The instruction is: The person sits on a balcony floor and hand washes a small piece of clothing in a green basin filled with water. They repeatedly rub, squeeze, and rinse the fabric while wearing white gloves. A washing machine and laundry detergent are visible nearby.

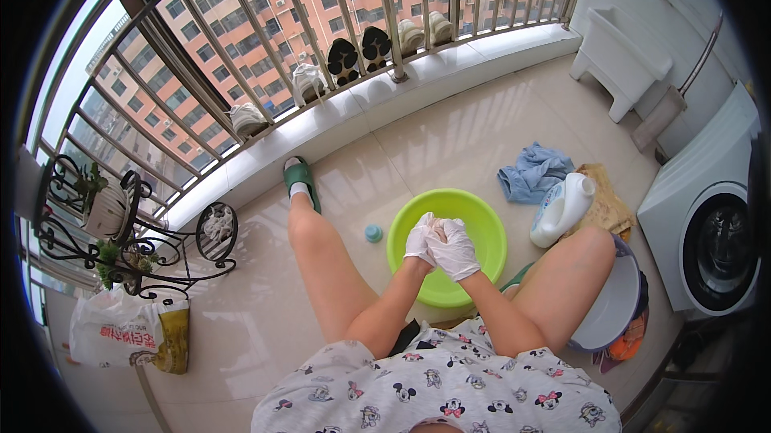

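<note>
My left hand [420,240] and my right hand [455,250], both in thin white gloves, are pressed together above a lime-green plastic basin [400,216]. The fingers overlap, and whether anything lies between the palms is hidden. Beside the basin, on its left, a small blue-green cap [373,233] rests on the tiles. To the right, near my knee, stands a white detergent bottle [563,207] with a handle. Crumpled light-blue denim [535,173] lies on the floor behind the bottle.
A white bowl-shaped tub [608,306] sits by my right leg, near the front-loading washing machine [702,222]. Shoes [376,47] line the ledge [421,74] under the railing. At left are a black iron plant stand [181,279] and a plastic bag [114,330].
</note>
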The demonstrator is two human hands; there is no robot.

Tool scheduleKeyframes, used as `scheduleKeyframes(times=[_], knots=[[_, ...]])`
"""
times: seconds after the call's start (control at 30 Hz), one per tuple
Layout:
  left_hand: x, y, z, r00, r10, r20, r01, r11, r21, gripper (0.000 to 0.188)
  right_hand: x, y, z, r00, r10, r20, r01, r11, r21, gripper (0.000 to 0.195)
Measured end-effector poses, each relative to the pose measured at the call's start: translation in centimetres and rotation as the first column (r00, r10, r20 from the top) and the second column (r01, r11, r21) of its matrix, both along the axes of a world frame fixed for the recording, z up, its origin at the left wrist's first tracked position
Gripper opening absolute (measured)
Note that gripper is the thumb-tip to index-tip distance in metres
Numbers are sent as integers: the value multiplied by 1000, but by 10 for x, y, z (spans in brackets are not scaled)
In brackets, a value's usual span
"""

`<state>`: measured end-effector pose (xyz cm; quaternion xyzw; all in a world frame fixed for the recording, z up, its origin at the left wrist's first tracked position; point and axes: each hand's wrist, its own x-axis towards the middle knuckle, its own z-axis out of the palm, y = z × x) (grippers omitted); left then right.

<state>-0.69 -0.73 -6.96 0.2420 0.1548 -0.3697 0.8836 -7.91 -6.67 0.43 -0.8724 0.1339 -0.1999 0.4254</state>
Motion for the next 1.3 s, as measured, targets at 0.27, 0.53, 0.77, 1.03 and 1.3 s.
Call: scheduleKeyframes(times=[0.27, 0.53, 0.77, 1.03, 1.3], knots=[[-30, -13, 82, 964, -220, 149, 185, 959, 216, 26, 3, -58, -21, 984, -73, -165, 171, 672, 720, 48], [-6, 15, 84, 973, -166, 161, 187, 974, -127, 53, 5, -60, -30, 982, -172, 78, -20, 317, 948, 45], [-6, 12, 51, 962, -130, 242, 141, 990, -28, 37, 5, -66, -30, 976, -69, 206, -131, 570, 811, 29], [-2, 9, 36, 966, -221, 134, 212, 974, 73, 25, -6, -20, 8, 969, 196, -147, -191, 980, 51, 27], [-6, -4, 5, 969, -225, 103, 158, 883, 441, 35, 9, -84, -62, 907, -140, -396, 307, 864, 399, 36]])
